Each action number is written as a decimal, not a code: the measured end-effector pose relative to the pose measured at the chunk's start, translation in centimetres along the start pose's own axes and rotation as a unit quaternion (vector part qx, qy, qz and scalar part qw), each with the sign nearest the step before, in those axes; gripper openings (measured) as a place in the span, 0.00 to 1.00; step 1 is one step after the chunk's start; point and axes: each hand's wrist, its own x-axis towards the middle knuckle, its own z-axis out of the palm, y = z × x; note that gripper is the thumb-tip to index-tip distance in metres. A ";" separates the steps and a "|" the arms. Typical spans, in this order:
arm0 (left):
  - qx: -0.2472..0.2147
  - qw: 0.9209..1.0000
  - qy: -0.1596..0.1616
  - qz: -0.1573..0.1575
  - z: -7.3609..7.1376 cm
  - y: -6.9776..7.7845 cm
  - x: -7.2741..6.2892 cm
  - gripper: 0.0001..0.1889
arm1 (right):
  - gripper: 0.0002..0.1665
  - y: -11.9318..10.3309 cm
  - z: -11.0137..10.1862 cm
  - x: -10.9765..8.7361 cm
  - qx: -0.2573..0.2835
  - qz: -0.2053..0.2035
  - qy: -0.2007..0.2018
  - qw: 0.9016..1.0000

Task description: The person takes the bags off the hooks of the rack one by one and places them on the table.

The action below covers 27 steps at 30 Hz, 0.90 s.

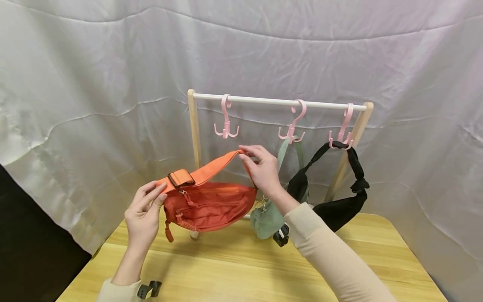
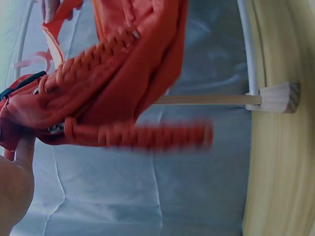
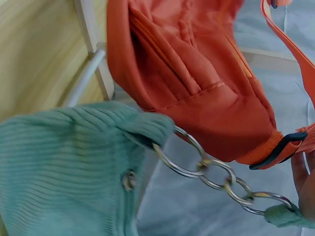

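An orange-red waist bag (image 1: 215,209) hangs in the air in front of the rack, its brighter orange strap (image 1: 213,167) stretched above it. My left hand (image 1: 142,216) pinches the strap's left end, beside the black buckle (image 1: 181,178). Between thumb and fingers, my right hand (image 1: 264,170) pinches the strap higher up on the right. Braided zipper pulls (image 2: 157,136) dangle from the bag in the left wrist view. Close beside its right end hangs a green corduroy bag (image 3: 64,162) with linked metal rings (image 3: 216,172), partly hidden by my right arm in the head view.
A wooden rack with a white bar (image 1: 260,100) stands on the wooden table (image 1: 211,268). The left pink hook (image 1: 226,121) carries nothing; the middle pink hook (image 1: 292,126) holds the green bag. On the right pink hook (image 1: 344,126) hangs a black bag (image 1: 343,212). Grey curtains surround the table.
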 end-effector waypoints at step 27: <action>-0.042 0.994 0.093 -0.037 -0.1 -1.0 0.4 0.10 | 0.08 2.0 6.8 -9.6 0.130 0.141 0.041 0.981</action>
